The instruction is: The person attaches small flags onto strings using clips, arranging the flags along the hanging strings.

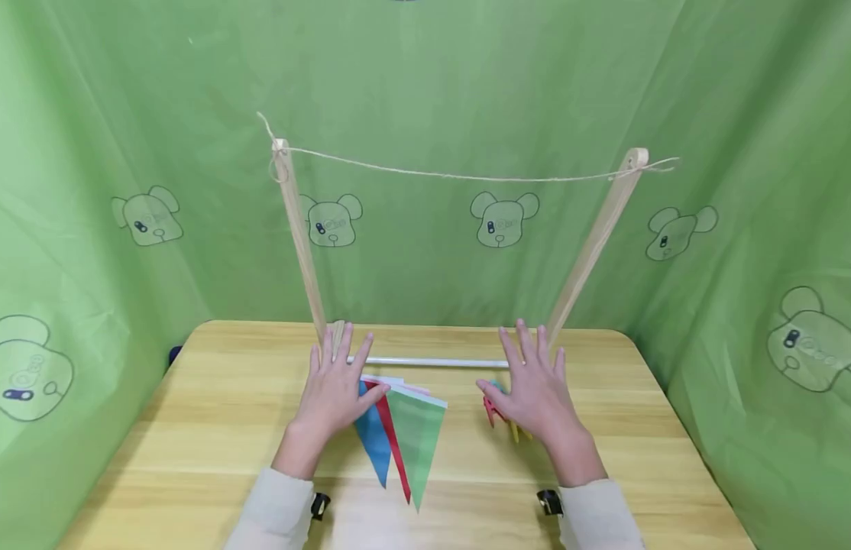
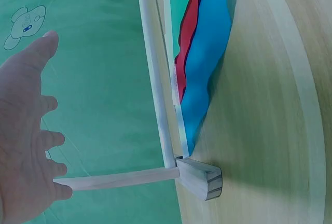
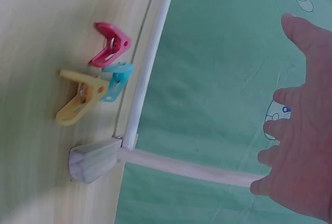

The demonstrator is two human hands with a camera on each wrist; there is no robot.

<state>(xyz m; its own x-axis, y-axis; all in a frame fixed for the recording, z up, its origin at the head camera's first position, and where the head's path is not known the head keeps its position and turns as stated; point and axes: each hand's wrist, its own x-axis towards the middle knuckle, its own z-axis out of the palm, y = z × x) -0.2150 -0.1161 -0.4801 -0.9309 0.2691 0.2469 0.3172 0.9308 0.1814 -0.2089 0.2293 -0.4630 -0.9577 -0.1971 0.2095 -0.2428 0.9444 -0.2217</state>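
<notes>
I'm hovering the left hand (image 1: 334, 389) near the triangular pennants (image 1: 417, 439) and the right hand (image 1: 538, 389) near the plastic clips (image 3: 101, 88) on the table (image 1: 625, 428), both splayed and empty, apparently preparing, pinching probably being needed next.

Free passage between wooden posts (image 1: 298, 229), string (image 1: 439, 176) overhead
</notes>
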